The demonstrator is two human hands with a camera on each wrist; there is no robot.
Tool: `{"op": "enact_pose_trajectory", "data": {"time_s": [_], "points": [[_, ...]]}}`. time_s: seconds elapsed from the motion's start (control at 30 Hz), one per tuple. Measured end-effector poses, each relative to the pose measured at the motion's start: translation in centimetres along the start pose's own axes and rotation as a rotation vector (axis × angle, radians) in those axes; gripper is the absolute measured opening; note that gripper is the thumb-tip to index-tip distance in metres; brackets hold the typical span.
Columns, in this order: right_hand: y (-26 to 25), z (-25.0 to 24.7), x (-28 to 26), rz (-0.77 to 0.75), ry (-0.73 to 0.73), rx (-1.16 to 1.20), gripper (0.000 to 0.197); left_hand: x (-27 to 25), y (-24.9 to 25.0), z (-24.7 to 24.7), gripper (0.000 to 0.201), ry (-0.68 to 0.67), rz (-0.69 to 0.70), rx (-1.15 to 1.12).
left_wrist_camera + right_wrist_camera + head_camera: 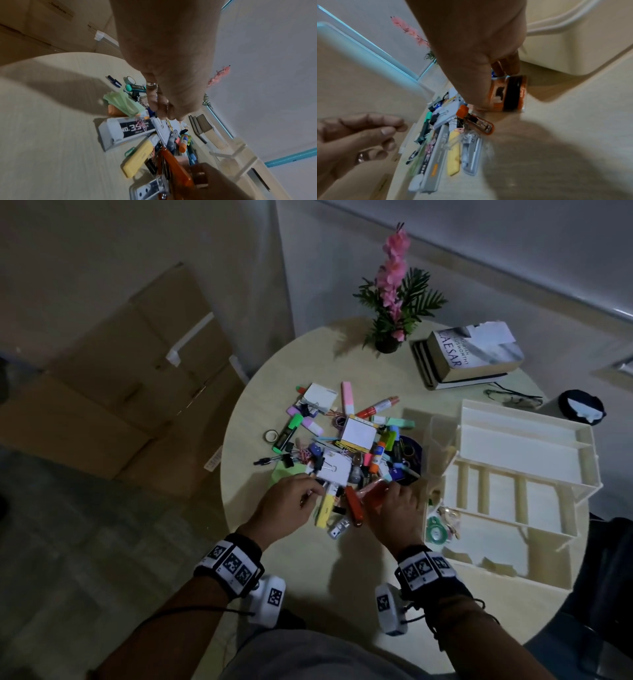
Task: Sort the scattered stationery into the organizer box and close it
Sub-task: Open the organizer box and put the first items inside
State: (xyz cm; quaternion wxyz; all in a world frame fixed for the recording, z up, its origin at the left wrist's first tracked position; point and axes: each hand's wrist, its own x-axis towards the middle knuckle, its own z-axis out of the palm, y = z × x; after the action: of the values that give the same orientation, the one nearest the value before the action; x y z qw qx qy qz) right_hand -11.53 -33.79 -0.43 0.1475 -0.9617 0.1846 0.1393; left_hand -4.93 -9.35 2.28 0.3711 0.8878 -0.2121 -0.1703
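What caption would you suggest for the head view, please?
Both hands reach into a stationery pile beside the open organizer box.

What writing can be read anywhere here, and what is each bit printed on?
"CAESAR": spine of the top book in the stack.
"NO. 3.5": grey staples box in the pile; the small print under it is too blurred.
"Jabra": cardboard box beyond the table.
Author line on the book and the orange packet label: unreadable.

Both hands reach into the stationery pile [346,446] on the round worktop [308,559]; the open organizer box [520,474] sits right.
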Motion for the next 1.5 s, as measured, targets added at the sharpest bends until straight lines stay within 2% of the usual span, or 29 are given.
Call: {"op": "enact_pose_trajectory", "data": {"time_s": [0.2,0.33,0.43,0.5,0.57,0.63,0.83,0.97,1.07,1.13,1.2,1.27,1.37,1.43,1.5], "points": [[0.2,0.7,0.2,0.035,0.061,0.064,0.064,5.7,0.2,-1.5,0.019,0.005,-0.006,0.088],[0.9,1.0,0.6,-0.010,0.073,0.092,0.037,12.3,2.0,-1.2,0.029,0.016,-0.014,0.216],[1.3,0.7,0.6,-0.065,0.083,0.101,0.015,16.4,3.1,0.2,0.041,-0.039,-0.015,0.263],[1.3,0.2,0.1,-0.057,0.071,0.192,0.016,18.2,3.1,1.2,0.048,-0.071,-0.005,0.297],[1.5,-0.2,-0.5,0.005,0.032,0.421,0.008,19.3,2.7,2.0,0.052,-0.079,0.002,0.336],[2.1,-0.4,-1.0,0.099,0.004,0.644,0.017,19.7,2.3,2.7,0.055,-0.088,-0.009,0.378],[2.8,0.4,-1.7,0.229,0.002,0.894,0.023,20.3,1.5,2.9,0.063,-0.109,0.045,0.495],[1.7,-0.5,-2.2,0.240,-0.015,0.983,0.016,20.7,1.5,2.2,0.060,-0.159,0.058,0.563],[0.8,-1.8,-2.4,0.273,-0.029,1.081,0.019,21.0,1.5,1.6,0.040,-0.165,0.012,0.458],[0.7,-2.4,-2.1,0.300,-0.024,1.134,0.020,20.9,1.8,0.4,0.024,-0.170,0.002,0.279],[0.6,-3.1,-1.7,0.318,0.011,1.159,0.022,20.7,2.3,-1.4,0.017,-0.165,-0.013,0.070],[0.3,-4.0,-1.1,0.310,0.057,1.175,0.026,20.2,3.2,-3.3,0.016,-0.156,0.006,-0.098],[-1.6,-6.0,0.0,0.273,0.094,1.184,0.040,19.3,4.5,-4.7,0.019,-0.316,-0.019,-0.342],[-3.3,-7.2,0.8,0.235,0.046,1.178,0.049,18.4,5.0,-4.3,0.020,-0.374,-0.021,-0.349],[-4.7,-7.7,1.5,0.200,-0.002,1.177,0.040,17.6,5.0,-3.3,0.022,-0.353,-0.007,-0.333]]}}
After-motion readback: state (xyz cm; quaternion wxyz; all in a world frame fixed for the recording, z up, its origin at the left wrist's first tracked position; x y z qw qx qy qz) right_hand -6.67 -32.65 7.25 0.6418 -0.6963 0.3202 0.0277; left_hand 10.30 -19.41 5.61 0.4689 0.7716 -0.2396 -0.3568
